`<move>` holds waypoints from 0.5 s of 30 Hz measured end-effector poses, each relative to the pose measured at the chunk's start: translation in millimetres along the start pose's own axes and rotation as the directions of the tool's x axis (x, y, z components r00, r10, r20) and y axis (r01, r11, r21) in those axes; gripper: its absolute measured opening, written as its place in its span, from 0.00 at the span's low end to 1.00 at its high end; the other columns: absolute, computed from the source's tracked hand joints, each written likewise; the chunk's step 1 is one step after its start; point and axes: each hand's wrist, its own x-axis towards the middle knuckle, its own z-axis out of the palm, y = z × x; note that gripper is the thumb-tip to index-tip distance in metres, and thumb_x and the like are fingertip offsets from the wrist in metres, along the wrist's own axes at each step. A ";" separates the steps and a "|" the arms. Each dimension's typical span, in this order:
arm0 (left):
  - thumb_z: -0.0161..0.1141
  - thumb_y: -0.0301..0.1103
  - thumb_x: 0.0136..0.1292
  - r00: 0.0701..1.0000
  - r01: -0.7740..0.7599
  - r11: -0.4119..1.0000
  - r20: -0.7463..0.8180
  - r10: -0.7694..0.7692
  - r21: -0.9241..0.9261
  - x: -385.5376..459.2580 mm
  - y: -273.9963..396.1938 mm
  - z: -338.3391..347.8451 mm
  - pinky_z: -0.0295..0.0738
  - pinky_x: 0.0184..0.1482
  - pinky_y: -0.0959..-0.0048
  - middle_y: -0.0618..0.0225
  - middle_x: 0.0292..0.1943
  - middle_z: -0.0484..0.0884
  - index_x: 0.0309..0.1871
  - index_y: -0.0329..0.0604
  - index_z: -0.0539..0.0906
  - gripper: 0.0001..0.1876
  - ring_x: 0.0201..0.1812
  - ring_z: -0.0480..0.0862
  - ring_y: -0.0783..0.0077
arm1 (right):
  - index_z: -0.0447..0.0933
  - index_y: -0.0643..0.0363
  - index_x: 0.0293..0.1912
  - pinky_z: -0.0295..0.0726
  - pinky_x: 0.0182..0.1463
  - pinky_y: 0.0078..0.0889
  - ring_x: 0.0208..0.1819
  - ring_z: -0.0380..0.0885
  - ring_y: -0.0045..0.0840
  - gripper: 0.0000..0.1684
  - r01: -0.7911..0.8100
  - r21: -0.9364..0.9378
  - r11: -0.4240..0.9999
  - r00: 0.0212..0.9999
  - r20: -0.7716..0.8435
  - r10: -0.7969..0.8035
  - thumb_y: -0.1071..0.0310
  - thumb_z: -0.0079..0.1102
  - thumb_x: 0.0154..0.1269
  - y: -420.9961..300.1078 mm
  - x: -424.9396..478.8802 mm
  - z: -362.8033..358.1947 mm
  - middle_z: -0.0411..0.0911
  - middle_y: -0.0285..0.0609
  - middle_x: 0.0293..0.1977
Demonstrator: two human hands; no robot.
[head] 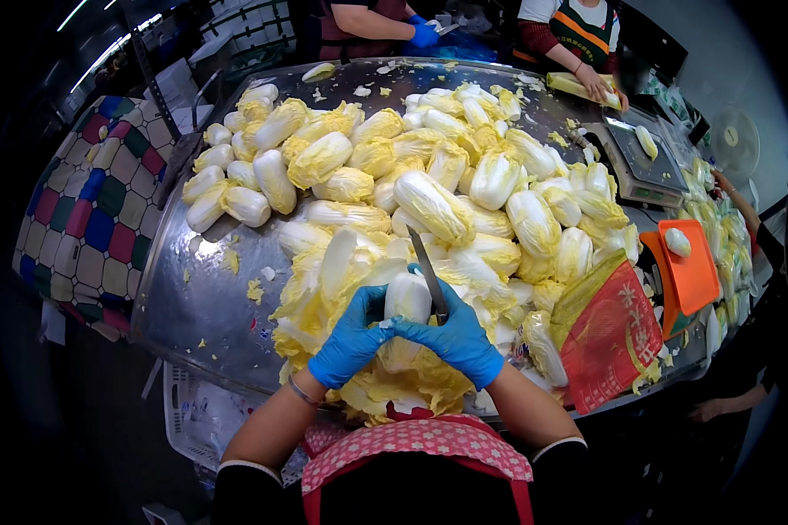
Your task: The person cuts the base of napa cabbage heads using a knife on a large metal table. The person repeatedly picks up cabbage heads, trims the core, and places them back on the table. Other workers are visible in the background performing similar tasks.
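Observation:
Both my hands wear blue gloves. My left hand (354, 338) holds a napa cabbage (408, 298) from its left side, the white base pointing away from me. My right hand (456, 335) grips the same cabbage from the right and also has a knife (425, 266) in its grasp, the blade pointing up and away. The knife's handle is mostly hidden by the glove. Under and around my hands lie loose yellow and white cabbage leaves (315, 289). Just beyond them a large pile of napa cabbages (433, 207) covers the middle of the metal table (190, 308).
At the right are a red and yellow mesh sack (611, 335), an orange scale (689, 266) and a grey weighing scale (643, 157). Co-workers stand across the table and at the right. A white plastic basket (177, 413) sits below the table's near left edge.

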 end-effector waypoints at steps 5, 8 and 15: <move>0.66 0.30 0.58 0.993 0.101 0.995 0.069 -0.099 -0.017 4.3 21.9 -9.0 0.69 0.59 0.69 0.63 0.58 0.71 0.67 0.43 0.63 0.34 0.55 0.73 0.71 | 0.56 0.56 0.69 0.70 0.58 0.28 0.56 0.71 0.23 0.51 -0.051 -0.121 0.991 0.993 0.102 0.063 0.59 0.75 0.51 -14.3 -1.4 -5.7 0.69 0.43 0.59; 0.68 0.30 0.55 0.987 0.080 0.996 0.146 -0.074 -0.037 6.4 32.2 -8.8 0.70 0.58 0.69 0.64 0.59 0.71 0.69 0.43 0.62 0.38 0.53 0.74 0.72 | 0.54 0.54 0.71 0.69 0.60 0.31 0.57 0.70 0.26 0.55 -0.090 -0.174 0.981 0.976 0.183 0.122 0.58 0.76 0.48 -16.1 1.0 -14.0 0.68 0.45 0.60; 0.69 0.30 0.53 0.979 0.155 0.985 0.144 -0.143 -0.079 12.5 26.1 -13.1 0.70 0.60 0.67 0.65 0.59 0.73 0.69 0.43 0.63 0.39 0.57 0.73 0.71 | 0.52 0.52 0.71 0.65 0.64 0.34 0.60 0.67 0.31 0.60 -0.011 -0.133 0.991 0.979 0.200 0.037 0.59 0.78 0.42 -12.8 2.7 -10.0 0.67 0.50 0.61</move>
